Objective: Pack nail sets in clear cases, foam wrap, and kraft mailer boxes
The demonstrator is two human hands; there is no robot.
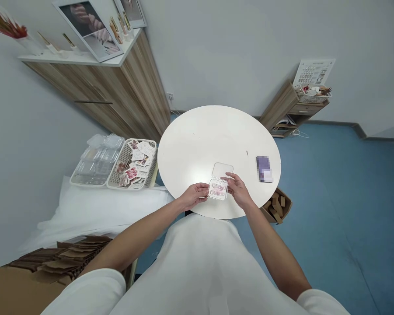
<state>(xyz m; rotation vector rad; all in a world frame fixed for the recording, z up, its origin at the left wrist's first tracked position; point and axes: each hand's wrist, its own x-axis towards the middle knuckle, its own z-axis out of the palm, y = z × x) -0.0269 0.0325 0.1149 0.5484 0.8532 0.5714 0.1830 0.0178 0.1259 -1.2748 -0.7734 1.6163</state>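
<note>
Above the front part of the round white table (200, 135), a small clear plastic case (222, 169) is held between both hands with its lid raised. Inside its base lies a set of pink press-on nails (217, 190) in two rows. My left hand (196, 195) grips the left edge of the base, thumb and fingers closed on it. On the other side, my right hand (238, 189) has its fingers closed on the right edge near the hinge. Parts of the case's right side are hidden behind those fingers.
A purple box (264, 169), partly blurred, lies on the table's right side. At left stand a white basket (131, 185) of nail cards and a bin of clear cases (98, 159). A carton (284, 212) of small brown boxes stands below right; flattened cardboard (62, 262) is at lower left.
</note>
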